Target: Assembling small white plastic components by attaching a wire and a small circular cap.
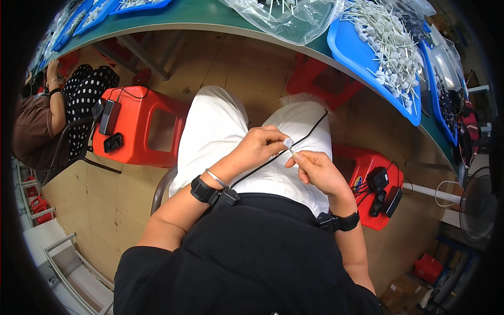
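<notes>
Overall, the head view shows 2 bare hands meeting above the lap over 1 small white piece [287,143] with a thin stem. The left hand [258,146] pinches its pale head between thumb and fingertips; the right hand [317,167] has thumb and forefinger closed on the stem. Each wrist wears 1 black band, and 1 black cord [310,132] crosses the white trousers [218,113].

On the green table [202,20], a large blue tray [344,44] is heaped with white stemmed pieces, too many to count. Beside it, another blue tray [433,97] holds dark items, and 1 clear bag [304,29] contains a few stemmed pieces. At least 3 blue trays stand at the upper left, near 1 seated co-worker [39,128].

Black gadgets lie on 2 red stools, the left stool [134,126] and the right stool [367,163].
</notes>
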`<state>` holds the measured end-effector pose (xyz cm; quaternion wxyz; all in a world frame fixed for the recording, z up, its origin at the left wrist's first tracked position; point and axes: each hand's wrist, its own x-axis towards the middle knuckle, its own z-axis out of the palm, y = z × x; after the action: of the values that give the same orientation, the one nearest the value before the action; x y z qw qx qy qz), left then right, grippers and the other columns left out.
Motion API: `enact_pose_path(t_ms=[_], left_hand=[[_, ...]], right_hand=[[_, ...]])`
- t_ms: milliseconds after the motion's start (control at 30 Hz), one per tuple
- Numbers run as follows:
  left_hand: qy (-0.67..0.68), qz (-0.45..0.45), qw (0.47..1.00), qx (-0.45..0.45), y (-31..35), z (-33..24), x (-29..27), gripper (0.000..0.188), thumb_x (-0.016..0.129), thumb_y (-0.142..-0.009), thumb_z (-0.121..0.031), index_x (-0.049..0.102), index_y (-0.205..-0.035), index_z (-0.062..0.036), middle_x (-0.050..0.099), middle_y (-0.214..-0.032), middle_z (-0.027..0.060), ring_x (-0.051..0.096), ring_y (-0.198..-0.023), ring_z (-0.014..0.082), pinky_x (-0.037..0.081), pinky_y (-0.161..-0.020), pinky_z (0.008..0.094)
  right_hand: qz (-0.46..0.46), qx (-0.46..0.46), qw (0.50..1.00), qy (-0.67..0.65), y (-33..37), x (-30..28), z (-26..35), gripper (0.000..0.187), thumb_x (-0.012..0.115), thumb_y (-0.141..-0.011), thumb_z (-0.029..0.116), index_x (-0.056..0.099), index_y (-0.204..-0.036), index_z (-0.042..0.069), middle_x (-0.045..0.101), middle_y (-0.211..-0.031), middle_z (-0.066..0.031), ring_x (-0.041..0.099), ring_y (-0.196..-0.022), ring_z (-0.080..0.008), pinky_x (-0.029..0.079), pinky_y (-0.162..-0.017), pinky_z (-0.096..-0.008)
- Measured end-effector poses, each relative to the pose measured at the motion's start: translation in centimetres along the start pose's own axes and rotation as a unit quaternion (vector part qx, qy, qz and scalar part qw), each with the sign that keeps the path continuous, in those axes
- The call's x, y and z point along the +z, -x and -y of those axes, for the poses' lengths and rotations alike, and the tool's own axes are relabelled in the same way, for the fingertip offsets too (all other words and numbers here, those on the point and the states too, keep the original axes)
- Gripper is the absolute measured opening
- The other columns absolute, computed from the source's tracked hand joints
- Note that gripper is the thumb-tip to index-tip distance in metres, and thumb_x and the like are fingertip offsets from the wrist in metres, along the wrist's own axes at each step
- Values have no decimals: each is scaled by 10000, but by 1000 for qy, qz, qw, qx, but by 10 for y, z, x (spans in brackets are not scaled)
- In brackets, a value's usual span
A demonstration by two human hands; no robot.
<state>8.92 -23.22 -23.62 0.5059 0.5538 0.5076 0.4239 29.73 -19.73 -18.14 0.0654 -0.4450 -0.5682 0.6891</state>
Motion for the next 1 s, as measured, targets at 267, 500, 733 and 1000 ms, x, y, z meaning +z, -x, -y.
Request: enact_pose_path(t_ms=[267,500,733,1000], left_hand=[[5,-25,1000,-5,0,-2,1,140,698,-931,-117,747,-993,-3,617,-852,41,588,-670,90,486,-604,236],[-43,-70,996,24,0,2,3,105,709,-919,-100,722,-939,2,596,-820,42,594,-646,97,467,-572,248],[-89,-95,989,64,1,2,4,57,706,-896,-35,716,-936,4,597,-816,51,592,-639,109,467,-568,256],[-92,-105,989,50,1,-2,4,54,700,-901,-33,713,-933,9,595,-816,47,589,-638,96,473,-566,252]], right_hand=[[-3,22,1000,-22,1,3,4,380,515,-1051,340,708,-950,29,509,-576,39,411,-526,-44,359,-523,-228],[-79,-25,988,128,6,10,5,359,531,-1038,320,706,-968,14,571,-569,-62,539,-531,-139,440,-545,-309],[-204,-153,858,446,9,30,15,288,575,-995,256,649,-841,25,613,-588,-197,632,-555,-375,500,-548,-457],[-221,-143,816,515,10,39,26,307,581,-995,266,612,-809,23,589,-548,-185,616,-512,-383,498,-507,-460]])
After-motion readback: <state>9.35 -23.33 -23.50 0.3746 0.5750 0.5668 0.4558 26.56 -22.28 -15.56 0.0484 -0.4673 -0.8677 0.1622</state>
